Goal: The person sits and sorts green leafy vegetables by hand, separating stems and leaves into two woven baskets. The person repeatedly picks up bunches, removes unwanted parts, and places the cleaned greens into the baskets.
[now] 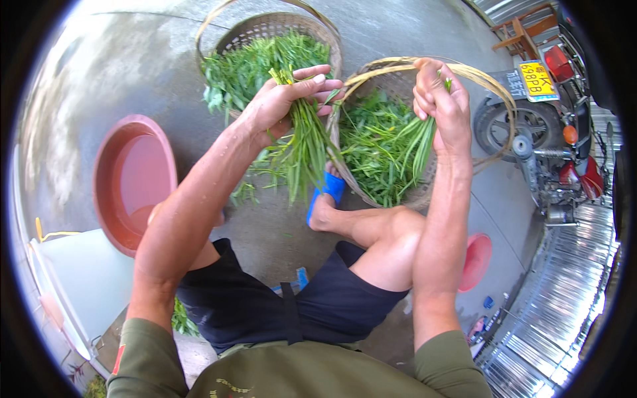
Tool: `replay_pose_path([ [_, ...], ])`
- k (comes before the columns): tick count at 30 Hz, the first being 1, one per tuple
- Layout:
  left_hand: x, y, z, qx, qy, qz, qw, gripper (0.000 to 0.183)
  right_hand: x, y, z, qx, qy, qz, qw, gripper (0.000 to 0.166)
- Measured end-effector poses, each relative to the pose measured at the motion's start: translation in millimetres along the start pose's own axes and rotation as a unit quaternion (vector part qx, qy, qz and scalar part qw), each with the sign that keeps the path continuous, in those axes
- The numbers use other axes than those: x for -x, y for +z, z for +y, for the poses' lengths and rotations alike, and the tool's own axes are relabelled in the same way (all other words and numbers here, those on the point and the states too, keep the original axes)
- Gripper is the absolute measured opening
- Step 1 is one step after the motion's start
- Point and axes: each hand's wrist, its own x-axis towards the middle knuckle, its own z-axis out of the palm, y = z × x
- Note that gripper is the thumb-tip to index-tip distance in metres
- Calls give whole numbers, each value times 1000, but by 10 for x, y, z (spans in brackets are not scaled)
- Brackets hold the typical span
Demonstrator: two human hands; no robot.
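My left hand (272,103) holds a thick bundle of long-leaved green stems (307,137), probably water spinach, between thumb and palm, fingers stretched out. Cut ends stick up above the hand and the leaves hang down. My right hand (450,112) is closed around a smaller bunch of the same greens (420,139), its leaves pointing down to the left. Below that hand stands a woven basket (383,82) partly filled with loose greens (371,149). Farther off, a second woven basket (293,21) with an arched handle is heaped with greens (271,57).
A reddish plastic basin (107,174) with water stands at left. Loose greens (271,171) lie on the concrete floor between my feet. A blue slipper (328,189) touches the near basket. At right are a motorcycle (552,134), a wooden chair (522,37) and a pink basin (476,261).
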Motion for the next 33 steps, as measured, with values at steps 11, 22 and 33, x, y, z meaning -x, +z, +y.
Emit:
replay_pose_path([
  [11, 312, -67, 276, 135, 34, 23, 990, 65, 182, 1091, 309, 409, -63, -190, 890, 27],
  [22, 734, -364, 610, -154, 7, 88, 984, 39, -85, 977, 236, 323, -55, -167, 930, 12],
  [33, 964, -567, 721, -108, 25, 164, 980, 25, -74, 1427, 172, 258, -126, -86, 954, 11],
])
